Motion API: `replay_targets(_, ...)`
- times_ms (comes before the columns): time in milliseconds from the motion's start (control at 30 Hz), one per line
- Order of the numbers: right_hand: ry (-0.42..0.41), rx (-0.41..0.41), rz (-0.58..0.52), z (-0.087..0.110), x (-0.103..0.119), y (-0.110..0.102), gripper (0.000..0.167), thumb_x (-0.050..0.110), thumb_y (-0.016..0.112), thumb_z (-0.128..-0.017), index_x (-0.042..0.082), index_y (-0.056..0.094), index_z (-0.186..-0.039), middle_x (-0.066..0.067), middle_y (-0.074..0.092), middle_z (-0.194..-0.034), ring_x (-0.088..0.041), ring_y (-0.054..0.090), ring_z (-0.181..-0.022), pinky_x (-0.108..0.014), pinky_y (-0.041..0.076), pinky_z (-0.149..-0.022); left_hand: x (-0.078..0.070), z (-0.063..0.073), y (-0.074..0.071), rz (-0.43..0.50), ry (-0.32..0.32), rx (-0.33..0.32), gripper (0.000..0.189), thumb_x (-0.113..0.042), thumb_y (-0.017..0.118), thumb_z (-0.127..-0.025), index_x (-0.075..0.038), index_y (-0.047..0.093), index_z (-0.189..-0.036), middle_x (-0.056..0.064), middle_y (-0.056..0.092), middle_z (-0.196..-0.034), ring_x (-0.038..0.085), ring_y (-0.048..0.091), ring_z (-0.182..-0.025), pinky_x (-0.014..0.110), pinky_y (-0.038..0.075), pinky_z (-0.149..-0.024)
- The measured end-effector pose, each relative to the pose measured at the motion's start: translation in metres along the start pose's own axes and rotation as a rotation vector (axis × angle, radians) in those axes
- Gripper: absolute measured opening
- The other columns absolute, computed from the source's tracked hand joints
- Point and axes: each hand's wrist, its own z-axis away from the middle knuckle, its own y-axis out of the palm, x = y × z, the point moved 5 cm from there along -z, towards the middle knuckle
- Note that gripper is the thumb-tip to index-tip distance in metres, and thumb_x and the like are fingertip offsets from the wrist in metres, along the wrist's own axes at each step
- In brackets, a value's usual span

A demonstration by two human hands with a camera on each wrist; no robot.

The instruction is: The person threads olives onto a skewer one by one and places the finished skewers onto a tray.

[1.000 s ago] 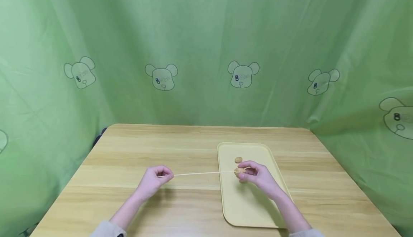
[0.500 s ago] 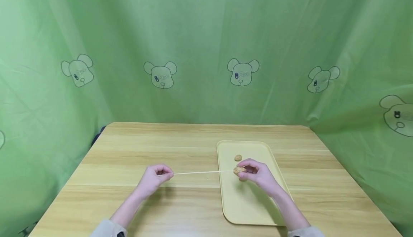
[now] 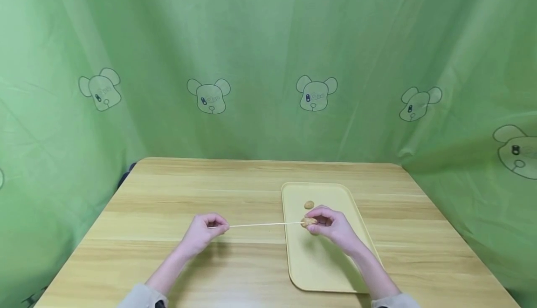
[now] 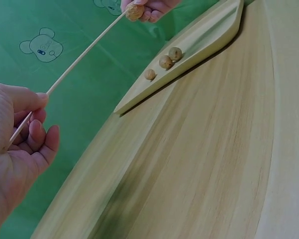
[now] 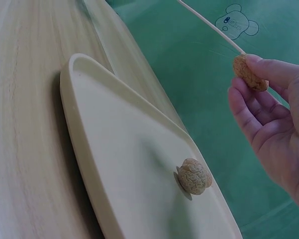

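Note:
My left hand point(image 3: 203, 233) pinches a thin wooden skewer point(image 3: 264, 224) between thumb and fingers near one end. The skewer runs almost level to the right, its other end meeting a brown, wrinkled ball point(image 5: 249, 72) like a fried tofu puff or meatball. My right hand point(image 3: 333, 228) holds that ball between thumb and fingertips, above the tray. Whether the point has gone into the ball, I cannot tell. Three similar balls point(image 4: 165, 61) lie on the tray in the left wrist view; in the head view my right hand partly hides them.
The pale yellow tray point(image 3: 310, 270) lies lengthwise right of the middle of the wood-grain table point(image 3: 176, 191), its low rim raised. A green curtain point(image 3: 260, 28) with bear-head prints surrounds the table at the back and sides.
My left hand has shifted slightly right and my right hand, with the ball, slightly left, so they are a little closer together. The ball's visible side has turned slightly.

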Motion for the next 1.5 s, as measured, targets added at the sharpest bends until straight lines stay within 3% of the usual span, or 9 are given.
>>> replay_targets(567, -0.005, 0.001, -0.037, 0.006, 0.006, -0.006, 0.028, -0.005, 0.066, -0.079, -0.013, 0.057, -0.104, -0.005, 0.061, -0.099, -0.016, 0.061, -0.084, -0.029, 0.053, -0.073, -0.005, -0.008, 0.01, 0.062, 0.003, 0.037, 0.015, -0.004, 0.066, -0.082, 0.009, 0.064, -0.09, 0.003, 0.063, -0.079, 0.011, 0.056, -0.072, 0.026, 0.049, -0.067)
replay_targets(767, -0.045, 0.007, -0.051, 0.007, 0.01, -0.009, 0.028, -0.002, 0.067, -0.08, -0.014, 0.057, -0.103, -0.006, 0.062, -0.098, -0.019, 0.061, -0.083, -0.028, 0.053, -0.072, -0.008, -0.008, 0.011, 0.095, 0.054, 0.046, 0.017, -0.003, 0.065, -0.083, 0.011, 0.063, -0.091, 0.007, 0.065, -0.084, 0.009, 0.056, -0.075, 0.024, 0.047, -0.069)
replay_targets(967, -0.044, 0.019, -0.079, 0.007, 0.008, -0.008, 0.027, -0.005, 0.065, -0.08, -0.015, 0.055, -0.104, -0.006, 0.061, -0.099, -0.016, 0.061, -0.083, -0.029, 0.053, -0.073, -0.002, -0.009, 0.012, 0.113, 0.025, 0.037, 0.02, -0.006, 0.065, -0.084, 0.01, 0.062, -0.096, 0.003, 0.063, -0.082, 0.01, 0.055, -0.072, 0.026, 0.048, -0.068)
replay_targets(1200, -0.052, 0.017, -0.108, 0.008, 0.005, -0.006, 0.027, -0.007, 0.063, -0.081, -0.015, 0.054, -0.105, -0.001, 0.062, -0.097, -0.013, 0.061, -0.083, -0.028, 0.053, -0.073, 0.0, -0.007, 0.013, 0.127, 0.026, 0.04, 0.018, -0.003, 0.064, -0.084, 0.012, 0.061, -0.092, 0.016, 0.062, -0.082, 0.012, 0.055, -0.071, 0.025, 0.048, -0.067)
replay_targets(1500, -0.043, 0.013, -0.12, 0.006, 0.0, -0.006, 0.026, -0.01, 0.06, -0.082, -0.013, 0.054, -0.107, 0.0, 0.064, -0.094, -0.011, 0.062, -0.083, -0.028, 0.053, -0.073, 0.001, -0.007, 0.012, 0.132, 0.03, 0.063, 0.019, -0.004, 0.062, -0.085, 0.013, 0.061, -0.093, 0.013, 0.061, -0.077, 0.009, 0.055, -0.07, 0.027, 0.048, -0.069)
